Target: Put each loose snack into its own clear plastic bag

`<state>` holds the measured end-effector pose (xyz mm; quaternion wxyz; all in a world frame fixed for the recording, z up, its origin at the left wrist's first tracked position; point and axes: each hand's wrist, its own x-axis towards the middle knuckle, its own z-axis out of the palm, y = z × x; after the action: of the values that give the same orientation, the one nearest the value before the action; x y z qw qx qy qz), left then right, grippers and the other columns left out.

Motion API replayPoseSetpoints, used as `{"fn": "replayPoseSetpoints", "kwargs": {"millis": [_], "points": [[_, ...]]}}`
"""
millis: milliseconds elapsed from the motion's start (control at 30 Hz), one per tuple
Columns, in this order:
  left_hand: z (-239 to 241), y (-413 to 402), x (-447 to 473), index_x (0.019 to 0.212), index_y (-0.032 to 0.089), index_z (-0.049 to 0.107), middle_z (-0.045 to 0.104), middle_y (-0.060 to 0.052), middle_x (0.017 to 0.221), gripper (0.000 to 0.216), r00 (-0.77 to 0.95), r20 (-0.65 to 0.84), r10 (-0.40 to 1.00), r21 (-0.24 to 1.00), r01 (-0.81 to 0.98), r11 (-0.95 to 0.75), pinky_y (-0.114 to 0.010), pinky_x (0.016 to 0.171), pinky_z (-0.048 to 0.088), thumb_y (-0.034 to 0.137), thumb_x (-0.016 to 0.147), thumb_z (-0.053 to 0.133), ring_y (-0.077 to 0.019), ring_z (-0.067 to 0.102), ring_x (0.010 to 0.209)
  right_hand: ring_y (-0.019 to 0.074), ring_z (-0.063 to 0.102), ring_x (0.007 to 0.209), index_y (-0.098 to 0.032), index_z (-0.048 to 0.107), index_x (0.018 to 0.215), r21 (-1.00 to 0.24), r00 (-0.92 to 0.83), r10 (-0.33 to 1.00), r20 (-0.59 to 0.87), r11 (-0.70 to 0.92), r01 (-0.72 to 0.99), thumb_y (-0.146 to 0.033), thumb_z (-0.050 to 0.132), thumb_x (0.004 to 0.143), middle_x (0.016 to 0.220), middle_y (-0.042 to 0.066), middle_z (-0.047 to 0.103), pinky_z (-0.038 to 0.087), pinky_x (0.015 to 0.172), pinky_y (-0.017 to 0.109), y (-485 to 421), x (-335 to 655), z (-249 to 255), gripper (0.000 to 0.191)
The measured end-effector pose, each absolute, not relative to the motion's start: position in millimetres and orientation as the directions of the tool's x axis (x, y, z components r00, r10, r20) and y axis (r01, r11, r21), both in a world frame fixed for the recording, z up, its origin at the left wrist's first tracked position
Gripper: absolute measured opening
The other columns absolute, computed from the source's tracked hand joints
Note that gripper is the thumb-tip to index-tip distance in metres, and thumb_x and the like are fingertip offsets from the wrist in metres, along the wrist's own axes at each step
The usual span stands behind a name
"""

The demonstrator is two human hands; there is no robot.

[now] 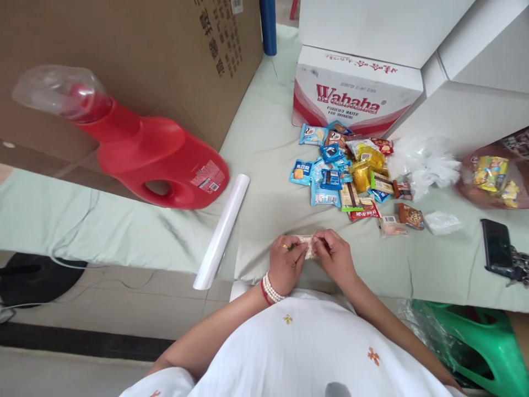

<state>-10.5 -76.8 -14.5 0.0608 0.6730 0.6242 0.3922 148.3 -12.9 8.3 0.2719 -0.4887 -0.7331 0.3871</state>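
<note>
Small pale piece (307, 246) is held at lower centre of frame, just over the near part of the pale green cloth (264, 215); mostly covered by fingers, wrapper or bare surface cannot be told. Judged light, fairly stiff, likely brittle or crumbly; slipperiness unclear. Best taken by its two short ends, left and right, with a light pinch; middle should not be squeezed.

Poses, left to right. White roll (221, 231) is left untouched, left of the hands. Left hand (288, 262) is pinched on the piece's left end, thumb pointed toward upper right, fingers curled, forearm brought in from lower left, beaded bracelet (273, 288) worn at wrist. Right hand (334, 253) is clamped on the right end by thumb and fingertips, forearm angled in from lower right. Hands are set close together, piece between. Snack packets (350, 197) are heaped at upper right of the hands.
</note>
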Motion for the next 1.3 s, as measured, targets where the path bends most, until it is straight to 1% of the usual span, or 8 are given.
{"fn": "replayPoseSetpoints", "kwargs": {"millis": [233,400,567,700,800,1000,1167,1300], "points": [[-7,-73,-8,0.111,0.017,0.072,0.076,-0.009,0.099,0.025,0.227,0.464,0.856,0.361,0.835,-0.416,-0.037,0.083,0.048,0.011,0.097,0.052,-0.02,0.067,0.088,0.0139,0.061,0.064,-0.021,0.067,0.094,-0.869,-0.314,0.949,0.029,0.179,0.462,-0.034,0.055,0.101,0.084,0.002,0.063,0.052,0.06,0.026,-17,146,9,0.019],[8,-75,-14,0.114,0.018,0.072,0.076,-0.011,0.114,0.033,0.176,0.27,0.947,0.601,0.738,-0.308,-0.054,0.115,0.033,0.013,0.084,0.057,-0.0293,0.064,0.122,0.0185,0.066,0.088,-0.021,0.07,0.11,-0.747,-0.42,0.887,0.195,0.411,0.523,-0.027,0.048,0.104,0.098,0.007,0.066,0.057,0.078,0.032,-27,144,14,0.023],[6,-77,-33,0.114,0.024,0.069,0.073,-0.007,0.128,0.053,0.043,-0.05,0.998,0.989,0.145,0.043,-0.062,0.126,0.012,0.01,0.066,0.052,-0.0291,0.061,0.13,0.031,0.058,0.116,-0.008,0.049,0.148,-0.429,-0.669,0.727,0.154,0.659,0.617,-0.035,0.051,0.103,0.13,0.022,0.059,0.055,0.095,0.045,-43,145,6,0.053],[2,-75,-34,0.115,0.027,0.058,0.07,-0.005,0.13,0.059,-0.109,-0.238,0.965,0.866,-0.474,0.16,-0.053,0.12,0.032,0.01,0.059,0.053,-0.0261,0.052,0.14,0.0334,0.053,0.119,-0.007,0.044,0.154,-0.158,-0.773,0.626,0.103,0.777,0.609,-0.026,0.053,0.101,0.143,0.025,0.054,0.047,0.098,0.047,-50,150,0,0.057],[5,-72,-37,0.112,0.026,0.057,0.058,-0.004,0.147,0.059,-0.204,-0.266,0.942,0.835,-0.538,0.119,-0.043,0.121,0.032,0.009,0.055,0.057,-0.0237,0.042,0.148,0.0283,0.056,0.111,-0.015,0.049,0.152,-0.111,-0.802,0.591,0.083,0.806,0.582,-0.012,0.047,0.099,0.142,0.019,0.058,0.044,0.092,0.043,-44,153,-2,0.053],[15,-67,-59,0.118,0.024,0.058,0.056,-0.012,0.147,0.046,-0.247,-0.248,0.937,0.933,-0.321,0.162,-0.046,0.114,0.042,0.022,0.073,0.065,-0.0276,0.045,0.145,0.0254,0.059,0.1,-0.026,0.063,0.14,-0.391,-0.709,0.685,0.165,0.706,0.591,-0.014,0.046,0.101,0.136,0.012,0.066,0.045,0.086,0.041,-18,158,11,0.045],[21,-56,-42,0.134,0.02,0.057,0.067,-0.017,0.135,0.062,0.08,-0.274,0.958,0.919,-0.273,0.285,-0.042,0.097,0.055,0.041,0.08,0.08,-0.0279,0.067,0.118,0.0217,0.065,0.093,-0.025,0.067,0.129,-0.887,-0.593,0.805,-0.039,0.246,0.391,-0.04,0.045,0.106,0.105,0.006,0.074,0.053,0.083,0.035,0,169,35,0.035],[24,-38,-9,0.117,0.015,0.066,0.076,-0.012,0.113,0.05,0.132,-0.293,0.947,0.925,-0.213,0.316,-0.04,0.094,0.056,0.051,0.084,0.076,-0.0255,0.071,0.102,0.0203,0.067,0.091,-0.022,0.064,0.127,-0.967,-0.48,0.861,-0.165,-0.045,0.252,-0.053,0.055,0.098,0.099,0.003,0.072,0.056,0.08,0.031,-8,175,37,0.043]]}}
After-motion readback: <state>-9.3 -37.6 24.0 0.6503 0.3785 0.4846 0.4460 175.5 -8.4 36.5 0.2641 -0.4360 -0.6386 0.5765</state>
